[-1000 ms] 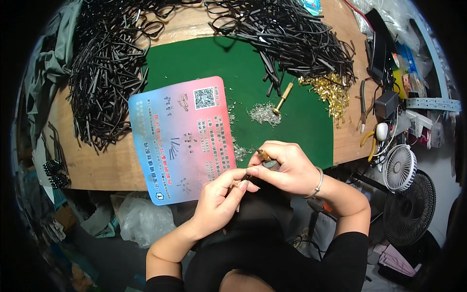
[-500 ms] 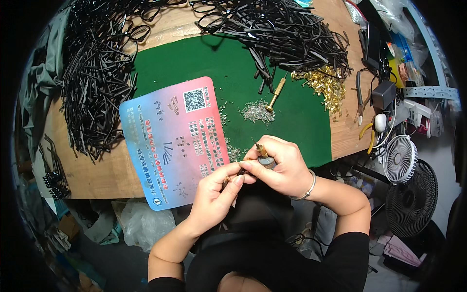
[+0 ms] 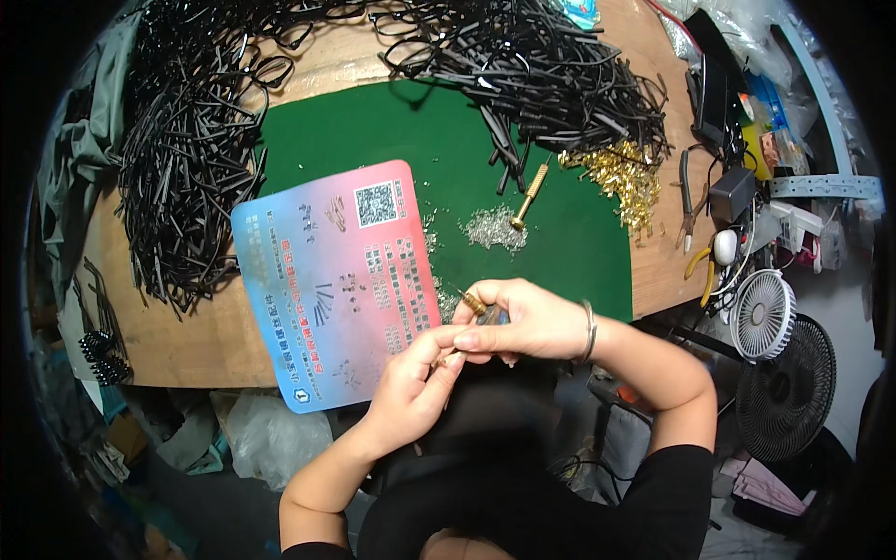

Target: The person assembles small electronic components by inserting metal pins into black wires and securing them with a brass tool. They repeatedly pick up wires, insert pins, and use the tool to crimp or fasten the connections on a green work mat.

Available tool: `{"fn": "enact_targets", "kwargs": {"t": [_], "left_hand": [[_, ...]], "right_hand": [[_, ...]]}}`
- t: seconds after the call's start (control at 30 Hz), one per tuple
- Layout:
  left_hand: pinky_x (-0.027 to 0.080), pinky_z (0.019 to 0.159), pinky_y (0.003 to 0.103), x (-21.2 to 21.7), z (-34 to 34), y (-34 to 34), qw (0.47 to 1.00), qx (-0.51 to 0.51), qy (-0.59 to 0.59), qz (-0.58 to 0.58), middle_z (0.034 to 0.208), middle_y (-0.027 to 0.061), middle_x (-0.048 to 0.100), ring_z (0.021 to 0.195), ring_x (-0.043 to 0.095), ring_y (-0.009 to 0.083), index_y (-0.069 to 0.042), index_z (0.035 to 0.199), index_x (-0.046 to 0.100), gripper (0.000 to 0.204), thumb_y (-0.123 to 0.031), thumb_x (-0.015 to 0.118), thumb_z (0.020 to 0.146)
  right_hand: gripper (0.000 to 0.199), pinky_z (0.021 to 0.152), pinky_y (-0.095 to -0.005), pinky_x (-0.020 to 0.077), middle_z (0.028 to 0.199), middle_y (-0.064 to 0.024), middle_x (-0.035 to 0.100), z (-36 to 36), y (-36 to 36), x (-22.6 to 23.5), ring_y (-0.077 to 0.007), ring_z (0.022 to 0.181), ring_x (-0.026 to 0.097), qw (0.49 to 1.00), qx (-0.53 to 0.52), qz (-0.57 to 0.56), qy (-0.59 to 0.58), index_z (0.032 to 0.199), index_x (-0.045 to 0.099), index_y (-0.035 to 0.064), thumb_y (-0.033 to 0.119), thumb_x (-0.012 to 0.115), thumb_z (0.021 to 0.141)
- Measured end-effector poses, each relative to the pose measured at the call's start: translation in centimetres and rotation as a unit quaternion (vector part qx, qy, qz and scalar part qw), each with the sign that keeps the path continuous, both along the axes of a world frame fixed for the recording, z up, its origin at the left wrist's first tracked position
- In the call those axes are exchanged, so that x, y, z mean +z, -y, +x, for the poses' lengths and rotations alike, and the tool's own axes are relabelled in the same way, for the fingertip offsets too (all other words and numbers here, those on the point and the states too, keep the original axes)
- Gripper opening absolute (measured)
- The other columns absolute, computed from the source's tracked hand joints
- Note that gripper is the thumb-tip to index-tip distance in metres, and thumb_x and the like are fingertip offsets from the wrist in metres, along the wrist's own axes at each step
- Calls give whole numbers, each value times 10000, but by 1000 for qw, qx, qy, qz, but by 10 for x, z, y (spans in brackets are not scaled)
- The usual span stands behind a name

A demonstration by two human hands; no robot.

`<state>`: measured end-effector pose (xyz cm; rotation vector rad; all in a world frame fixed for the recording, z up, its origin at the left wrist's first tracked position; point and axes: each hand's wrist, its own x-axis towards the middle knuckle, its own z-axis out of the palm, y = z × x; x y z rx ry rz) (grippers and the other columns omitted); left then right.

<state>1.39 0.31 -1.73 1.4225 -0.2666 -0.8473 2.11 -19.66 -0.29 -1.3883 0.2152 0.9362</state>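
My right hand (image 3: pixel 532 319) is closed round a screwdriver (image 3: pixel 474 304) with a brass-coloured collar, a thin tip and a darker grip, tilted up and to the left. Against its fingertips, my left hand (image 3: pixel 415 385) pinches a slim brownish piece, mostly hidden by the fingers, so its kind cannot be made out. Both hands meet at the near edge of the green mat (image 3: pixel 569 275). Just beyond them lie loose tiny silvery screws (image 3: pixel 495 229), and a brass-coloured rod with a wide end (image 3: pixel 530 196) rests beside that pile.
A pink-and-blue printed mat (image 3: pixel 322 280) lies left of my hands. Black eyeglass temples (image 3: pixel 187 196) heap at the left and more temples (image 3: pixel 569 84) at the far right, near gold-coloured small parts (image 3: pixel 621 177). Pliers (image 3: pixel 702 271) and a white fan (image 3: pixel 765 313) stand right.
My right hand has turned, and the screwdriver now leans further left. The slim piece in my left hand is more covered. The table view has shifted slightly downward.
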Motion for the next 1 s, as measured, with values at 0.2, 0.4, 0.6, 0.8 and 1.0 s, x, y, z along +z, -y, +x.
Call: {"fn": "enact_targets", "kwargs": {"t": [0.2, 0.4, 0.6, 0.8, 1.0], "left_hand": [[482, 791, 267, -9, 0, -12, 995, 29, 56, 79, 920, 93, 661, 897, 625, 143, 10, 1143, 517, 223, -43, 443, 939], [442, 745, 232, -10, 6, -2, 983, 90, 111, 116, 918, 95, 658, 786, 550, 95, 34, 1175, 486, 252, -22, 441, 933], [486, 713, 249, -15, 4, -5, 978, 40, 154, 138, 971, 122, 670, 775, 615, 124, 19, 1205, 469, 315, 54, 411, 897], [489, 635, 239, -19, 7, 3, 970, 67, 168, 160, 968, 129, 675, 674, 596, 106, 17, 1194, 486, 309, 50, 436, 891], [486, 585, 226, -24, 5, 0, 972, 79, 186, 119, 966, 140, 676, 624, 591, 95, 39, 1182, 488, 303, 65, 447, 883]], "right_hand": [[503, 591, -342, 508, 912, -145, 535, -26, 7, 0, -288, 673, 605, 844, 72, -370, 382, 1168, 503, 16, 356, 639, 823], [750, 457, -325, 507, 899, -138, 481, -24, -6, -10, -222, 584, 606, 720, 135, -546, 406, 1289, 396, -1, 404, 694, 733], [426, 598, -430, 524, 946, -186, 451, -36, 15, 1, -357, 684, 598, 825, 42, -444, 348, 1162, 414, 28, 230, 584, 829], [366, 538, -375, 515, 910, -136, 451, -36, 21, -13, -272, 657, 597, 783, 46, -475, 399, 1158, 488, 100, 97, 590, 806], [480, 479, -325, 504, 891, -106, 469, -35, 14, -21, -228, 617, 584, 724, 52, -526, 443, 1175, 525, 112, 93, 643, 710]]}}
